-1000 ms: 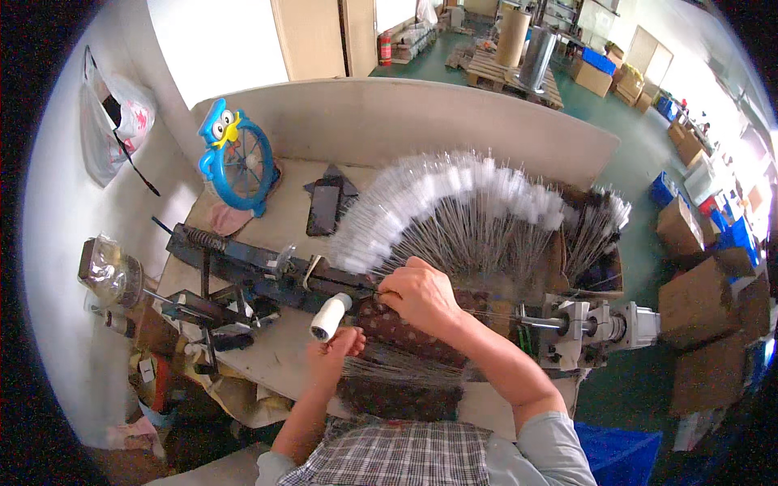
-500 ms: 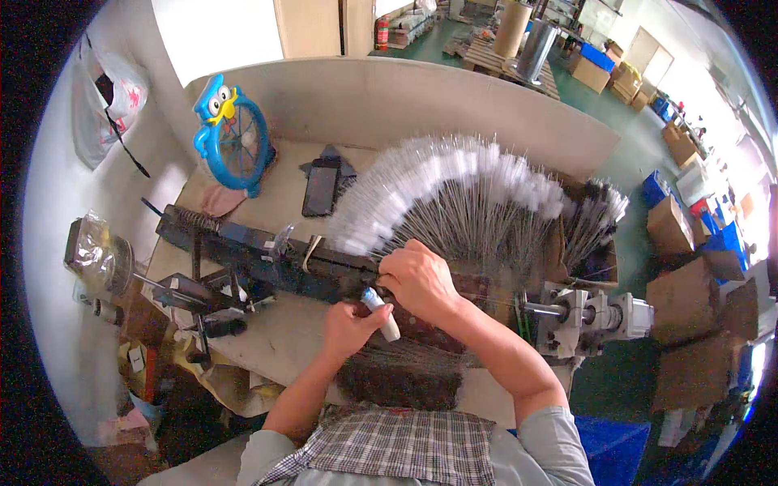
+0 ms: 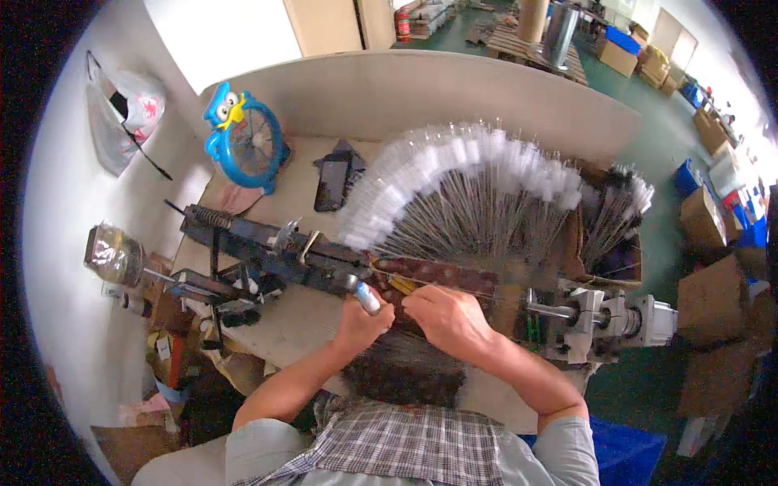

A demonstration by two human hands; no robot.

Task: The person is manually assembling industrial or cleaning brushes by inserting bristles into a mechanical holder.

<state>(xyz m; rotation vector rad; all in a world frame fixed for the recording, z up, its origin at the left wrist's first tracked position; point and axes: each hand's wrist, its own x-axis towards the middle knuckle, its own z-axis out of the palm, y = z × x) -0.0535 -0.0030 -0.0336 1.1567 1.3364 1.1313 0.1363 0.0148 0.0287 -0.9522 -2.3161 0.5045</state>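
Note:
My left hand (image 3: 362, 322) is closed around a short white tube-like tool (image 3: 367, 297) with a blue band and a grey tip, which points up and away from me. Just to its right, my right hand (image 3: 450, 318) has its fingers pinched together; what they hold, if anything, is hidden. Beyond its fingertips lies a yellow object (image 3: 401, 285), partly covered. A dark metal bench fixture (image 3: 279, 251) runs toward the hands from the left. Behind them, many white-tufted wire brushes (image 3: 470, 162) stand fanned out in an arc.
At the right sits a motor with a metal shaft (image 3: 600, 316). Dark-tipped brushes (image 3: 612, 211) fill a box behind it. A blue fan (image 3: 251, 146) and a phone (image 3: 332, 185) are at the back. A low partition (image 3: 421, 85) borders the table; dark wires (image 3: 405, 368) lie near my lap.
My right hand has drawn back from the fixture's end toward me and to the right. The tool in my left hand has tilted, and its grey tip now shows. The view has shifted slightly.

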